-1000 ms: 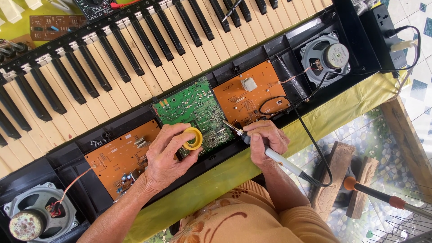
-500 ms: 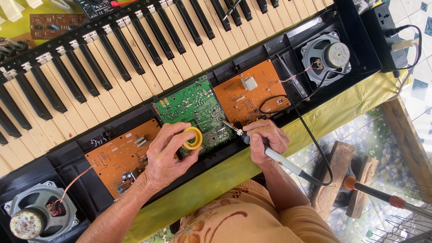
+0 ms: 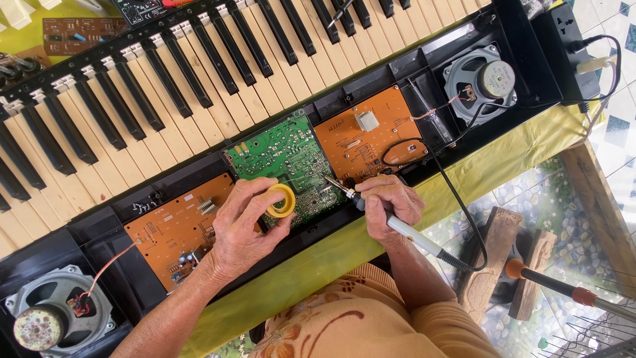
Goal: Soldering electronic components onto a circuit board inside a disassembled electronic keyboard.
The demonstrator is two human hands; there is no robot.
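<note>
The right hand (image 3: 391, 205) is closed around a soldering iron (image 3: 377, 215), held like a pen. The long axis of the iron runs from the near right up to the far left, and its tip rests on the green circuit board (image 3: 285, 159), just left of the fingers. The left hand (image 3: 245, 229) grips a small yellow spool (image 3: 281, 200) between thumb and fingers, over the same board and a little left of the tip. The right hand is the nearer one to the tip.
</note>
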